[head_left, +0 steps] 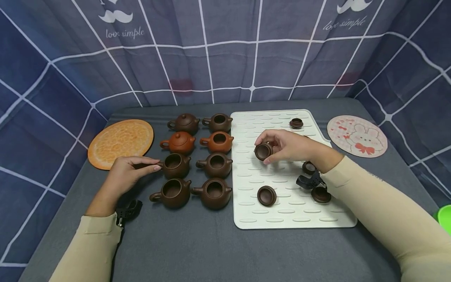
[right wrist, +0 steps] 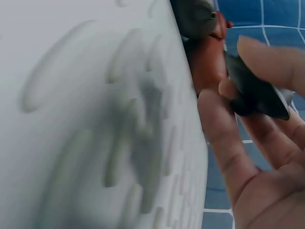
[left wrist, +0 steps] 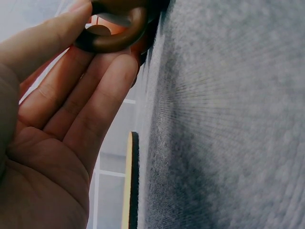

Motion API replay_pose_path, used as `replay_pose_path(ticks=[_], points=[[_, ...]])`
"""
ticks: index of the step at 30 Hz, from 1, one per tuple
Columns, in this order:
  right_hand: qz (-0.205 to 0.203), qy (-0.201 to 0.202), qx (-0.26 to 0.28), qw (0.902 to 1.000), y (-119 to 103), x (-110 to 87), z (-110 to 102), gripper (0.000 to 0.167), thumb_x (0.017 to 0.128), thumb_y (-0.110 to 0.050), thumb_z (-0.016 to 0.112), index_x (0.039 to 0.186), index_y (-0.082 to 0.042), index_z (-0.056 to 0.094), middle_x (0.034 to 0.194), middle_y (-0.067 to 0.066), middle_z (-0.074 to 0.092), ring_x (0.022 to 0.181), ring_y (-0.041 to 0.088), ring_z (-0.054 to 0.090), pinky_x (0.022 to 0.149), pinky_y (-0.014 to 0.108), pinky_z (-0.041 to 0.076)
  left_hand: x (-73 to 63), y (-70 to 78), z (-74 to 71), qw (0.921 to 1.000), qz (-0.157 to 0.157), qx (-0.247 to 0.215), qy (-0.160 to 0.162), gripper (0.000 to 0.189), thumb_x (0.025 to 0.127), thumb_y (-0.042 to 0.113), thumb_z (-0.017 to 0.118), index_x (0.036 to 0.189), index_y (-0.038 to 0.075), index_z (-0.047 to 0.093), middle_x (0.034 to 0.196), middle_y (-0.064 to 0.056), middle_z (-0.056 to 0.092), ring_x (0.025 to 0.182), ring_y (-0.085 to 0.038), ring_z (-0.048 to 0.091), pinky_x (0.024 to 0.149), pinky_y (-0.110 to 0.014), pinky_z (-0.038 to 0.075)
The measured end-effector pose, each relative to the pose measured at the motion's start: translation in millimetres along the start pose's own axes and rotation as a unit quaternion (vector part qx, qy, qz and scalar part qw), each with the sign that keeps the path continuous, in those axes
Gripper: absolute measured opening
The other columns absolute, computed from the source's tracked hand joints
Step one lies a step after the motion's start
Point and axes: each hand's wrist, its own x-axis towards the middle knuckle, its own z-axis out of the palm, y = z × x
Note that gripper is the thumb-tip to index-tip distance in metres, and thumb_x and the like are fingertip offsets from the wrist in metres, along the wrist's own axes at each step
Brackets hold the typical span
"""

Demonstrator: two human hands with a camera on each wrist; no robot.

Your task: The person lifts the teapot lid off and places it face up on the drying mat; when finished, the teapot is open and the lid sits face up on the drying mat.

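Note:
My left hand (head_left: 125, 176) pinches the loop handle (left wrist: 112, 44) of a lidless dark brown teapot (head_left: 176, 166), which stands in the left column of teapots. Over the white mat (head_left: 292, 215), my right hand (head_left: 294, 148) grips a dark round teapot lid (head_left: 263, 151) between thumb and fingers, its hollow underside facing the head camera. The right wrist view shows this lid (right wrist: 259, 93) tilted, off the mat. Two teapots at the back left, one dark and one orange-red (head_left: 180, 143), wear lids; the others stand uncovered.
Several loose lids lie on the mat, including one near the front (head_left: 266, 196) and one at the back (head_left: 296, 123). An orange round pad (head_left: 121, 143) lies left, a pink rabbit pad (head_left: 357, 136) right. Something green (head_left: 444, 218) shows at the right edge. Dark curtain behind.

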Motion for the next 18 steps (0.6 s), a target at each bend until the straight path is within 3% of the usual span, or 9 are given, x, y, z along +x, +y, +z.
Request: replay_pose_path(ticks=[4, 8, 15, 18], points=[[0.012, -0.024, -0.067, 0.9974, 5.5, -1.8, 5.3, 0.046, 0.085, -0.004, 0.089, 0.123, -0.004, 0.063, 0.11, 0.008, 0.069, 0.074, 0.02, 0.053, 0.068, 0.028, 0.046, -0.6, 2.0, -0.3, 1.0, -0.003, -0.003, 0.004, 0.023, 0.092, 0.023, 0.087, 0.111, 0.011, 0.085, 0.104, -0.004, 0.079, 0.098, -0.004, 0.067, 0.081, -0.016, 0.049], [0.018, -0.038, -0.123, 0.9916, 6.7, -5.1, 10.4, 0.045, 0.083, -0.009, 0.092, 0.119, -0.008, 0.065, 0.104, 0.006, 0.066, 0.077, 0.021, 0.054, 0.071, 0.031, 0.047, -0.6, 2.9, -0.1, 1.0, -0.001, -0.009, 0.003, 0.022, 0.092, 0.022, 0.087, 0.111, 0.011, 0.085, 0.104, -0.005, 0.079, 0.097, -0.005, 0.068, 0.08, -0.016, 0.049], [-0.001, -0.039, -0.15, 0.9879, 9.4, -4.5, 17.0, 0.045, 0.08, -0.01, 0.094, 0.115, -0.01, 0.067, 0.101, 0.004, 0.064, 0.079, 0.021, 0.057, 0.07, 0.03, 0.048, -0.6, 1.4, -0.9, 1.0, 0.006, -0.002, 0.001, 0.024, 0.093, 0.023, 0.086, 0.112, 0.01, 0.085, 0.104, -0.003, 0.079, 0.097, -0.004, 0.068, 0.079, -0.016, 0.05], [0.012, -0.038, -0.15, 0.9878, 9.8, -4.0, 18.4, 0.045, 0.079, -0.008, 0.095, 0.114, -0.01, 0.067, 0.098, 0.005, 0.064, 0.076, 0.02, 0.056, 0.068, 0.031, 0.047, -0.5, 0.4, -0.8, 1.0, 0.008, -0.003, 0.0, 0.023, 0.093, 0.023, 0.086, 0.112, 0.011, 0.085, 0.104, -0.003, 0.079, 0.098, -0.004, 0.068, 0.08, -0.016, 0.05]])
